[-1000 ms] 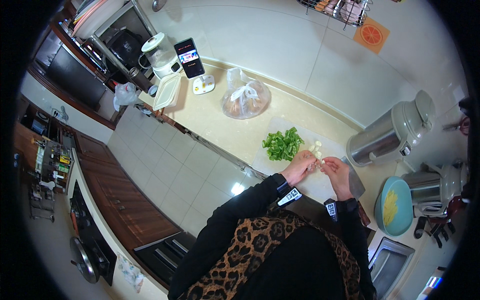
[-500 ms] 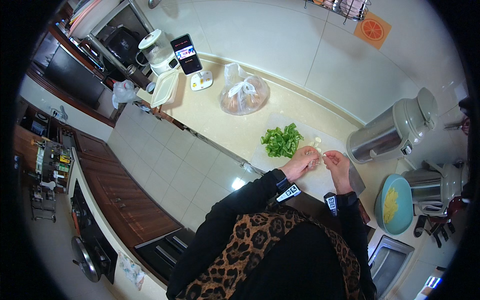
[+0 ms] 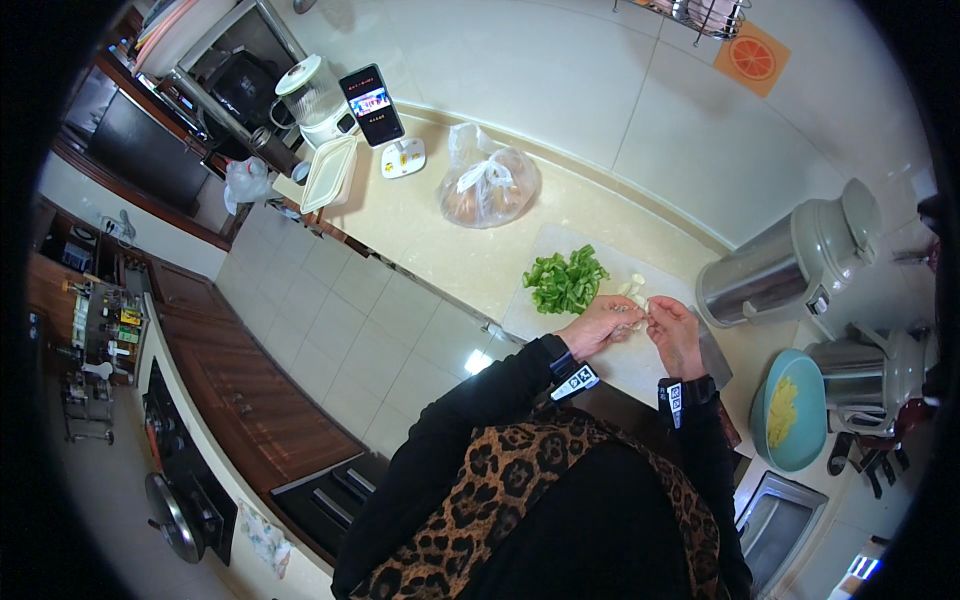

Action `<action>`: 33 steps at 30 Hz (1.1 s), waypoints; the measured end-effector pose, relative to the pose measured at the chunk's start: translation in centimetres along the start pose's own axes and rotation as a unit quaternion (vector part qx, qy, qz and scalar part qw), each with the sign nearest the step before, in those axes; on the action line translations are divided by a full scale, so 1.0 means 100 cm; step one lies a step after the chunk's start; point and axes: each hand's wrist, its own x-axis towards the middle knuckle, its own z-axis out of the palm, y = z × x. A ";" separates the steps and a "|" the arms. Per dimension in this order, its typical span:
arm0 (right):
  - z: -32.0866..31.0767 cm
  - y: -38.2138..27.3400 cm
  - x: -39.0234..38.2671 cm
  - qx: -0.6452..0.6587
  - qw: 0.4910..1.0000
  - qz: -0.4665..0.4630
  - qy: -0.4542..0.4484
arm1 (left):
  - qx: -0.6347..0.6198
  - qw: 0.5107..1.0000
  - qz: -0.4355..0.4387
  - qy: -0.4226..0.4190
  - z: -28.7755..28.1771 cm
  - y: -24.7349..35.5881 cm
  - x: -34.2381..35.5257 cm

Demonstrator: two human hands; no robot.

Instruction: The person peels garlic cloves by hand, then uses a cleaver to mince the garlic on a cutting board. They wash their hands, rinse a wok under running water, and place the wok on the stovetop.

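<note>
My right hand (image 3: 676, 335), pinching a small pale piece (image 3: 644, 310), has closed the gap to my left hand (image 3: 598, 326), curled around pale bits (image 3: 622, 326), so both now work at one spot. Other pale pieces (image 3: 637, 281) lie on the cutting board (image 3: 625, 372), near chopped green peppers (image 3: 565, 281).

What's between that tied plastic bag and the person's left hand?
In the head view, going from the bag to the left hand: a strip of countertop, then a pile of chopped greens on the pale board.
</note>
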 end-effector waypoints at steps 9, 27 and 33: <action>0.000 0.003 0.003 0.019 0.999 0.018 -0.038 | 0.017 0.999 -0.030 -0.016 -0.004 0.002 -0.003; 0.004 -0.004 -0.003 0.008 0.999 -0.002 -0.043 | 0.019 0.998 0.020 0.063 -0.005 0.006 -0.012; -0.001 0.002 -0.003 -0.092 0.994 -0.050 -0.034 | -0.006 0.996 0.006 0.090 -0.004 0.018 -0.023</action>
